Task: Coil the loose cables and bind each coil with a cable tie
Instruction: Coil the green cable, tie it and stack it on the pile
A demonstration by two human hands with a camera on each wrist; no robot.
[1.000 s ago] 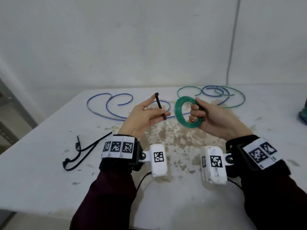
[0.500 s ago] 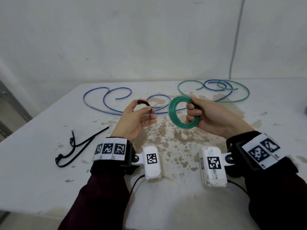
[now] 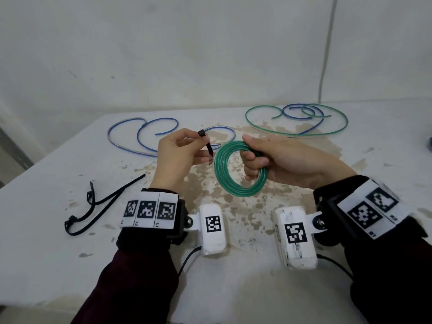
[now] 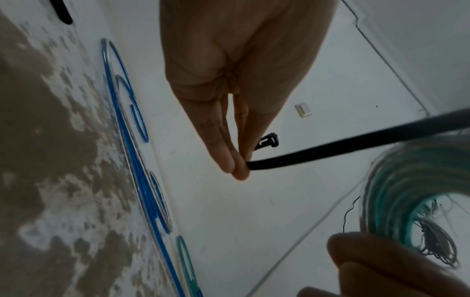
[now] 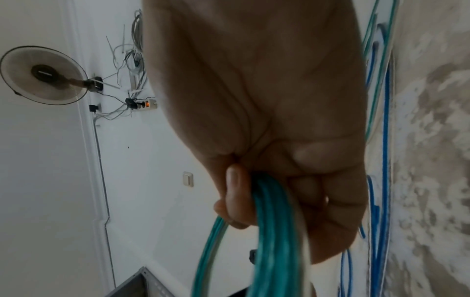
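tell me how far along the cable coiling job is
Done: one green coil is wound, gripped by the right hand. In hand: the left hand pinches a black cable tie, not yet around the coil. Left: the loose blue cables and green cable on the table.

- The bench [image 3: 233,288] had a white top with brown worn patches near its middle.
- A white wall [image 3: 187,54] stood behind the bench.
- A thin conduit [image 3: 326,43] ran vertically down that wall.
- A round fan [image 5: 43,74] was mounted on a wall.
- A power strip [image 5: 143,104] with a lit switch sat near tangled wires.
- A light switch [image 5: 188,178] was fixed to the wall.
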